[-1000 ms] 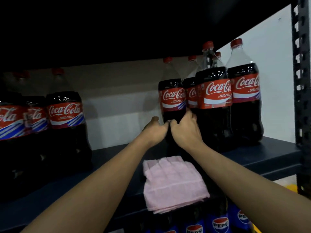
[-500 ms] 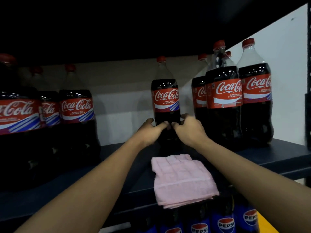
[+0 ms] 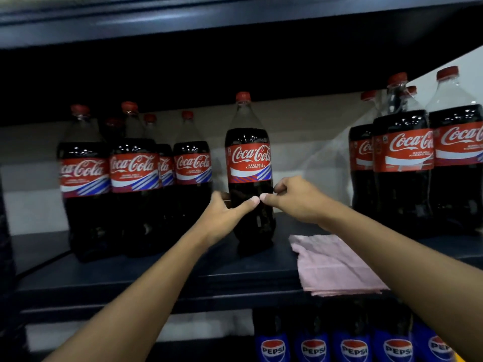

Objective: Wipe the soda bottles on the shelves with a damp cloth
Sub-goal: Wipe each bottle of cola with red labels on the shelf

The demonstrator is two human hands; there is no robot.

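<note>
Coca-Cola bottle between curled fingers

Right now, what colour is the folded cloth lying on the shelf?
The cloth is pale pink; head view.

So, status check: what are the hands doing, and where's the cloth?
Left hand and right hand grip lone Coca-Cola bottle, upright on shelf. Pink cloth lies nearby on shelf edge, untouched. Other bottles stand clear either side.

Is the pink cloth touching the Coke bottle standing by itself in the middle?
Apart. The head view shows a strip of dark shelf between the folded pink cloth and the foot of the red-labelled Coca-Cola bottle.
</note>
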